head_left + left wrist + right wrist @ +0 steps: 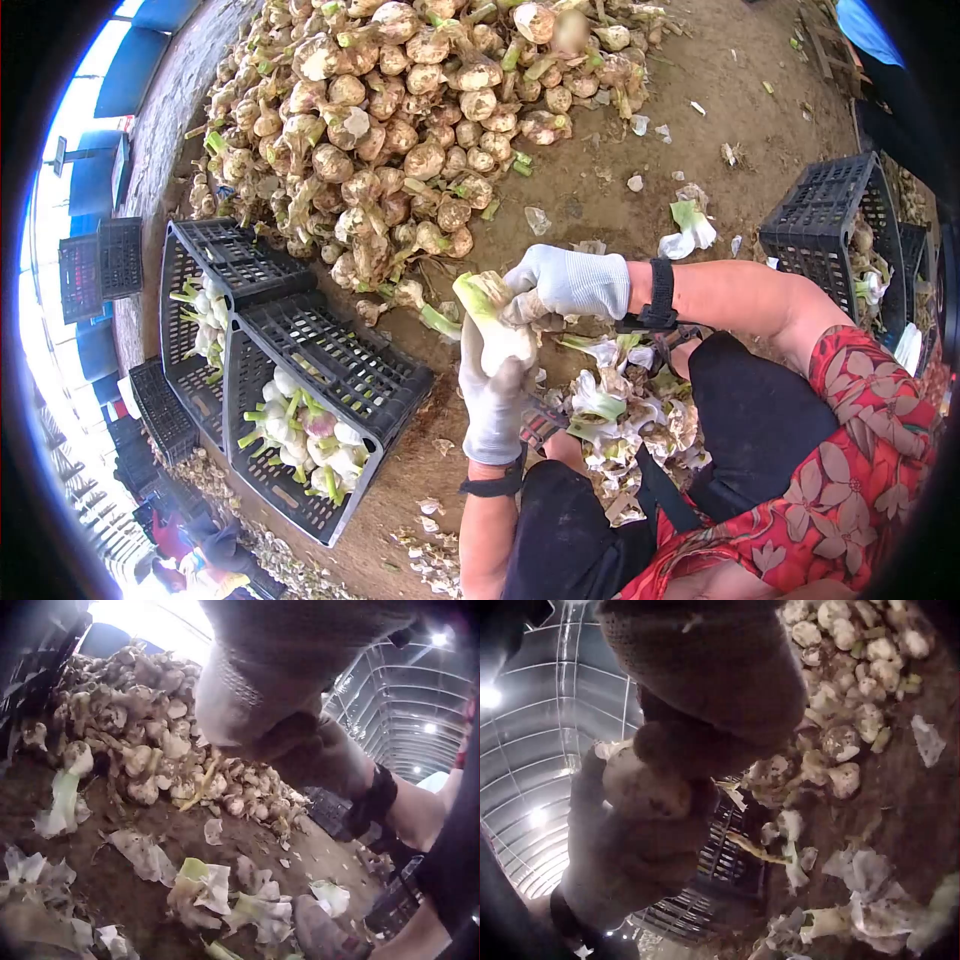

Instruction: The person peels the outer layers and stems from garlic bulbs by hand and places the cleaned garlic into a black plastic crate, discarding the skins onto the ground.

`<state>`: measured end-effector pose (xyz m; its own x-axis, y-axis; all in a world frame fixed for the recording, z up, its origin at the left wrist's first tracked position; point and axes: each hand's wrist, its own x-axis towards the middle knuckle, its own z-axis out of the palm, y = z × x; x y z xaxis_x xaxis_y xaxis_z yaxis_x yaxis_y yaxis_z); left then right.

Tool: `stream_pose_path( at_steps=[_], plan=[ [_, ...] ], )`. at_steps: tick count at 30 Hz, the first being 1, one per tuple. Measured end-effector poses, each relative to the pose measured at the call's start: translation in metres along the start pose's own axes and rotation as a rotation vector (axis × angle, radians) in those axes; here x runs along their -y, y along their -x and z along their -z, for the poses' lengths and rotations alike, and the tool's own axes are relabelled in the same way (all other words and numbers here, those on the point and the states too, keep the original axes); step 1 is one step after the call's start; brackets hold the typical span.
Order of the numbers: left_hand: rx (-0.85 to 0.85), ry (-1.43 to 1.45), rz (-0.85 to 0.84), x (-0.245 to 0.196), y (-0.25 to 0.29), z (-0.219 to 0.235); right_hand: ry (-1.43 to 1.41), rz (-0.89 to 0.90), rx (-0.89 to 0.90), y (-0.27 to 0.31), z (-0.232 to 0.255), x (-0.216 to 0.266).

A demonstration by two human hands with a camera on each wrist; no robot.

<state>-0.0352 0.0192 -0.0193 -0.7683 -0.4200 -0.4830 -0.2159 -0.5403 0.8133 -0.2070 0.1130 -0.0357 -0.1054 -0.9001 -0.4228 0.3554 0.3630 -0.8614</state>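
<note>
A white garlic bulb (508,346) with a thick pale-green stem (480,292) is held between two gloved hands in the head view. My left hand (492,412) grips the bulb from below, thumb across its near side. From the right, my right hand (572,282) pinches at the stem and outer skin with curled fingers. In the right wrist view the bulb (646,789) shows between the left hand (634,859) and the right hand's dark fingertips. Both gloves hide the bulb in the left wrist view. Peeled skins (600,400) lie on the ground beneath.
A big heap of unpeeled garlic (400,130) covers the ground ahead. At left, black crates (335,360) lie on their sides with peeled garlic (305,435) inside. Another black crate (825,215) stands at right. A sandalled foot (680,350) is near the skins.
</note>
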Motion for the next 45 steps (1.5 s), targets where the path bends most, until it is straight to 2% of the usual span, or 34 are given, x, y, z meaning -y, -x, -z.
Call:
stream_pose_path(
  at_steps=[2, 3, 5, 6, 9, 11, 13, 14, 15, 16, 17, 18, 20, 21, 22, 25, 26, 29, 30, 33, 34, 35, 37, 38, 41, 44, 45],
  plan=[
    [0.011, 0.295, 0.087, -0.006, 0.002, -0.004, 0.031, 0.120, -0.036, -0.009, -0.003, -0.019],
    [0.121, 0.511, 0.167, -0.001, 0.001, 0.002, 0.047, 0.180, -0.055, -0.012, -0.005, -0.026],
    [0.343, 0.942, 0.328, 0.014, 0.000, 0.019, -0.001, 0.137, -0.097, -0.009, -0.010, -0.023],
    [0.332, 0.991, 0.276, 0.009, 0.000, 0.009, -0.026, 0.114, -0.119, -0.007, -0.013, -0.023],
    [-0.212, 0.918, 0.298, 0.016, -0.013, 0.002, 0.021, 0.130, -0.290, -0.010, -0.017, -0.032],
    [-0.134, 0.584, 0.113, 0.019, -0.005, -0.001, 0.285, 0.162, -0.451, -0.005, -0.021, -0.024],
    [-0.256, -0.126, -0.203, 0.037, -0.002, -0.016, 0.451, 0.150, -0.577, -0.005, -0.032, -0.022],
    [-0.288, -0.178, -0.208, 0.040, -0.001, -0.020, 0.469, 0.216, -0.583, -0.006, -0.035, -0.026],
    [-0.322, -0.230, -0.216, 0.041, -0.001, -0.023, 0.435, 0.190, -0.538, -0.007, -0.039, -0.026],
    [-0.343, -0.215, -0.395, 0.051, -0.008, -0.019, 0.404, 0.166, -0.493, -0.007, -0.041, -0.025],
    [-0.288, -0.123, -0.287, 0.050, -0.007, -0.011, 0.373, 0.140, -0.448, -0.007, -0.043, -0.025],
    [-0.233, -0.028, -0.179, 0.038, -0.008, -0.002, 0.225, 0.081, -0.348, -0.006, -0.041, -0.024],
    [-0.112, 0.059, -0.029, 0.018, -0.004, 0.006, 0.044, 0.111, -0.252, -0.007, -0.041, -0.032],
    [-0.025, 0.273, 0.069, 0.023, -0.003, 0.021, -0.049, 0.126, -0.205, -0.007, -0.041, -0.034],
    [0.034, 0.448, 0.143, 0.027, -0.001, 0.028, -0.057, 0.070, -0.191, 0.003, -0.040, -0.017],
    [0.114, 0.828, 0.310, 0.041, -0.001, 0.042, -0.506, -0.130, -0.099, 0.009, -0.037, -0.007],
    [0.448, 1.065, 0.263, 0.044, -0.004, 0.044, -0.615, -0.080, -0.066, 0.007, -0.035, -0.012],
    [0.199, 0.711, 0.206, 0.031, 0.001, 0.033, -0.592, -0.083, -0.120, 0.008, -0.033, 0.001],
    [0.117, 0.593, 0.183, 0.025, 0.004, 0.029, -0.406, -0.047, -0.176, 0.000, -0.036, -0.005],
    [0.094, 0.394, 0.078, 0.009, 0.001, 0.017, 0.202, 0.154, -0.287, -0.004, -0.017, -0.020],
    [0.036, 0.448, 0.079, 0.010, 0.005, 0.019, 0.277, 0.035, -0.371, -0.011, -0.005, -0.025],
    [0.020, 0.456, 0.081, 0.010, 0.007, 0.020, 0.812, -0.008, -0.474, -0.014, 0.011, -0.028],
    [-0.013, 0.474, 0.080, 0.008, 0.008, 0.022, 1.118, -0.015, -0.435, -0.011, 0.031, -0.036],
    [-0.093, 0.392, 0.103, 0.004, 0.011, 0.018, 1.039, 0.030, -0.476, -0.008, 0.032, -0.040],
    [-0.135, 0.193, 0.080, 0.005, 0.008, 0.013, 0.777, 0.356, -0.379, -0.003, 0.015, -0.010],
    [-0.147, -0.049, 0.004, 0.011, 0.000, 0.003, 0.583, 0.282, -0.106, 0.000, -0.011, 0.019],
    [-0.160, -0.143, -0.016, 0.013, -0.001, 0.003, 0.630, 0.363, -0.120, -0.004, -0.015, 0.014]
  ],
)
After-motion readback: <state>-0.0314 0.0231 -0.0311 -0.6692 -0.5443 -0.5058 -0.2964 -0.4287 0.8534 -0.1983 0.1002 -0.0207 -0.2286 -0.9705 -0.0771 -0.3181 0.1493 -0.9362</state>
